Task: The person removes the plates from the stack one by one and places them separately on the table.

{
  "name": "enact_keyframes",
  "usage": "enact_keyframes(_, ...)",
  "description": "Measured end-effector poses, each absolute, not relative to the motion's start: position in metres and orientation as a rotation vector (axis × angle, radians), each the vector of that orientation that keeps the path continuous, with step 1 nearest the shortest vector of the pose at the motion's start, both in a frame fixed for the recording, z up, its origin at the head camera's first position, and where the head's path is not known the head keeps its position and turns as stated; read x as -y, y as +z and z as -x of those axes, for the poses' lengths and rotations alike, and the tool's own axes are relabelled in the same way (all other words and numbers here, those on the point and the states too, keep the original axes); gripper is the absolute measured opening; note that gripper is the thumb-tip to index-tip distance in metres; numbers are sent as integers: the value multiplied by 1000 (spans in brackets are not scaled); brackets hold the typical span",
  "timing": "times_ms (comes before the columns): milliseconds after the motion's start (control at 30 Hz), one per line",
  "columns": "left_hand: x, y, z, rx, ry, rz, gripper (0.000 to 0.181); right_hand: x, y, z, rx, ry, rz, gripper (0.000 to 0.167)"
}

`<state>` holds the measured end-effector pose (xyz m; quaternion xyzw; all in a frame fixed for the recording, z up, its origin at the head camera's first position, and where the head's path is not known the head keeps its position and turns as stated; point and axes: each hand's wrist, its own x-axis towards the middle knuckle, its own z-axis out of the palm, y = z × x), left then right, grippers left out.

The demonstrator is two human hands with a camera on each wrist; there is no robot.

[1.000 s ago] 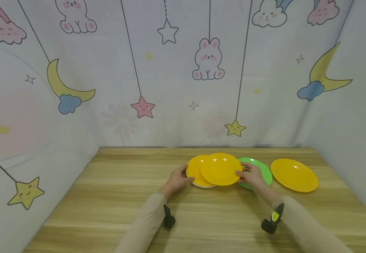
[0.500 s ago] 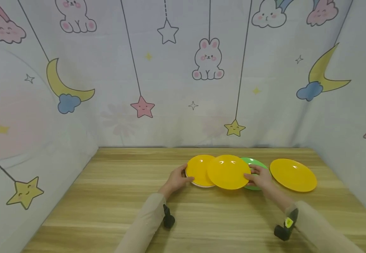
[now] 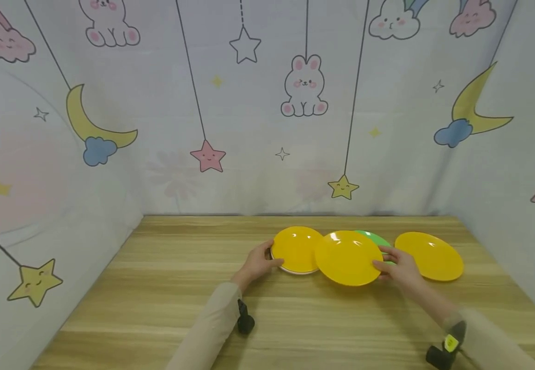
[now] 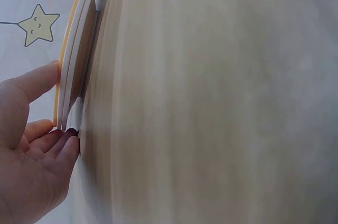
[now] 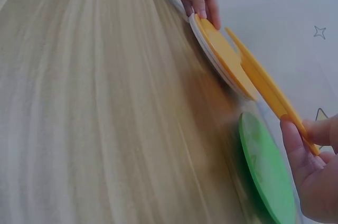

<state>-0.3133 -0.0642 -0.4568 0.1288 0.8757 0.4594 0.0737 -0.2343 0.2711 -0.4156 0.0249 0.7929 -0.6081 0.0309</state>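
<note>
My right hand pinches the right rim of a yellow plate, thumb above and fingers beneath. That plate is held in the air, tilted, and hides much of a green plate on the table. My left hand holds the left edge of a plate stack, with a yellow plate on top and white rims below. In the left wrist view the thumb lies on the top plate and the fingers reach under the stack. The right wrist view shows the lifted plate apart from the green one.
Another yellow plate lies on the wooden table to the right, partly behind my right hand. A cloth wall printed with stars, moons and rabbits closes off the back and sides.
My right hand has moved right and toward me with the yellow plate, uncovering more of the stack's top plate and covering more of the green one. The left hand has stayed in place.
</note>
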Motion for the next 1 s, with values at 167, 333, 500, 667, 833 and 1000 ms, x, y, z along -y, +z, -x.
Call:
enact_keyframes(167,64,-458,314,-2633,1381,-394,68,-278,-419,224,-2481,-1823,-52,61)
enact_keyframes(333,65,-460,314,-2628,1402,-413,68,-285,-428,217,-2457,-1832,-43,63)
enact_keyframes(500,66,-462,315,-2626,1414,-410,68,-291,-436,214,-2462,-1834,-2,62)
enact_keyframes(667,65,-463,316,-2635,1402,-405,68,-299,-440,211,-2466,-1796,38,63)
enact_keyframes(833,65,-462,317,-2645,1403,-432,67,-309,-442,209,-2446,-1766,104,62)
enact_keyframes(1000,65,-462,316,-2637,1417,-438,67,-318,-443,206,-2431,-1705,151,64)
